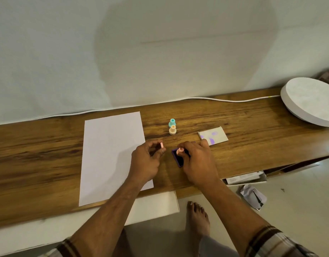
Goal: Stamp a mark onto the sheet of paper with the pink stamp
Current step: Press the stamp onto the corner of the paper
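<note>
A blank white sheet of paper (111,154) lies on the wooden table (252,123), left of centre. My left hand (145,162) hovers over the sheet's right edge, its fingertips pinching a small pink cap (161,145). My right hand (196,160) holds the pink stamp (179,151) and presses it down into a purple ink pad (177,158). Most of the ink pad sits hidden under my right hand.
A teal stamp (172,122) and an orange stamp (172,130) stand upright behind the ink pad. A card with purple smudges (214,135) lies to the right. A white round disc (312,102) overhangs the far right; a white cable (225,99) runs along the wall.
</note>
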`<state>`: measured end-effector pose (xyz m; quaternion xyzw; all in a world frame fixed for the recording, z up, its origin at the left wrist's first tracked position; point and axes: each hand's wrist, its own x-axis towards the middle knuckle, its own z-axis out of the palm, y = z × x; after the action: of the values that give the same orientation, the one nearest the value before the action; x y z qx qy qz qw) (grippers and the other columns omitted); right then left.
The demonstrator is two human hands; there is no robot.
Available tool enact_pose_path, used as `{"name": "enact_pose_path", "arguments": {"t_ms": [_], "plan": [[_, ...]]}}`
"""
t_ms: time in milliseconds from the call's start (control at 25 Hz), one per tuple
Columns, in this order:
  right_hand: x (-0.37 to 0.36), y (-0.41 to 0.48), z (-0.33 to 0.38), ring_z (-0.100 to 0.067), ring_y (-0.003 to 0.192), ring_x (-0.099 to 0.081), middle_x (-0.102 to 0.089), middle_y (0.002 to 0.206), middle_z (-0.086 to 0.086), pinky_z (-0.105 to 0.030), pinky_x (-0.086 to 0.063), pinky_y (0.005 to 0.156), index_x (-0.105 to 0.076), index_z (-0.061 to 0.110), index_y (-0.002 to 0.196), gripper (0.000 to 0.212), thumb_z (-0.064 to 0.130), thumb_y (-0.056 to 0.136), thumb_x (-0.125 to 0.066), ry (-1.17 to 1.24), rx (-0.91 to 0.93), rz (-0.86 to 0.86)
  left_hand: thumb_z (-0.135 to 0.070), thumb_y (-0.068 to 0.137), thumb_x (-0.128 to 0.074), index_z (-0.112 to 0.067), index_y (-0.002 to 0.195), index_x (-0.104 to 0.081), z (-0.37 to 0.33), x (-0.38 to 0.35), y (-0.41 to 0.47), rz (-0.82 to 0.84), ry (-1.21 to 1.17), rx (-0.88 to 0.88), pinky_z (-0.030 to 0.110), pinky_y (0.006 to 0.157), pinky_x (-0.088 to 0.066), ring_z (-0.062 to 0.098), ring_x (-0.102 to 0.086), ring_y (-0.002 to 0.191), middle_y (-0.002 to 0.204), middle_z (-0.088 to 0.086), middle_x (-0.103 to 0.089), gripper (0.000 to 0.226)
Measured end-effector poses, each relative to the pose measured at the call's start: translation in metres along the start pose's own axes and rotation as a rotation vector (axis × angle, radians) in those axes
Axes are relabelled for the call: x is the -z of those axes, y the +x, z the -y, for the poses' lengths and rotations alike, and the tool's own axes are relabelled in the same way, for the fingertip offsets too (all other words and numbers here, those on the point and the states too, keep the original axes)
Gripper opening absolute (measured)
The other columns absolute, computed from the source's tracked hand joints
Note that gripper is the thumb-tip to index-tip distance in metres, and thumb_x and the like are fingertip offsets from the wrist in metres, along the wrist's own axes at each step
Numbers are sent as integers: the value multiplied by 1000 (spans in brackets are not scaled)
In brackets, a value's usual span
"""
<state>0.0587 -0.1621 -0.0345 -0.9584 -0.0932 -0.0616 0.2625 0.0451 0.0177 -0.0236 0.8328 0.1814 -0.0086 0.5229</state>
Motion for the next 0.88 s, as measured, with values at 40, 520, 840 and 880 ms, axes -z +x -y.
{"name": "enact_pose_path", "arguments": {"t_ms": [40,520,840,880], "plan": [[0,0,0,-17,114,-49,-78,109,3,-33,-47,82,-74,27,118,18,28,101,-68,2,-15,13,-27,91,-75,-25,123,-70,1,2,-2,-5,8,-6,12,77,-45,6,-66,99,115,-10,-72,32],[12,-2,38,-13,104,-56,-53,103,39,-27,-52,76,-73,34,121,29,24,93,-78,424,-65,-180,-17,100,-62,-15,133,-55,59,109,-8,-216,274,-45,33,95,-50,31,-67,113,127,7,-69,34],[-3,-3,95,-10,106,-59,-70,111,12,-28,-52,82,-75,33,118,27,38,92,-75,548,-40,-94,-42,97,-60,-48,119,-44,59,63,-67,-235,196,3,27,96,-49,15,-68,105,126,-11,-68,28],[-8,-3,101,-11,106,-61,-71,114,9,-30,-52,83,-76,31,120,29,34,91,-77,539,-55,-73,-45,97,-59,-48,122,-45,59,64,-69,-245,197,1,29,97,-50,15,-68,105,128,-12,-68,29]]}}
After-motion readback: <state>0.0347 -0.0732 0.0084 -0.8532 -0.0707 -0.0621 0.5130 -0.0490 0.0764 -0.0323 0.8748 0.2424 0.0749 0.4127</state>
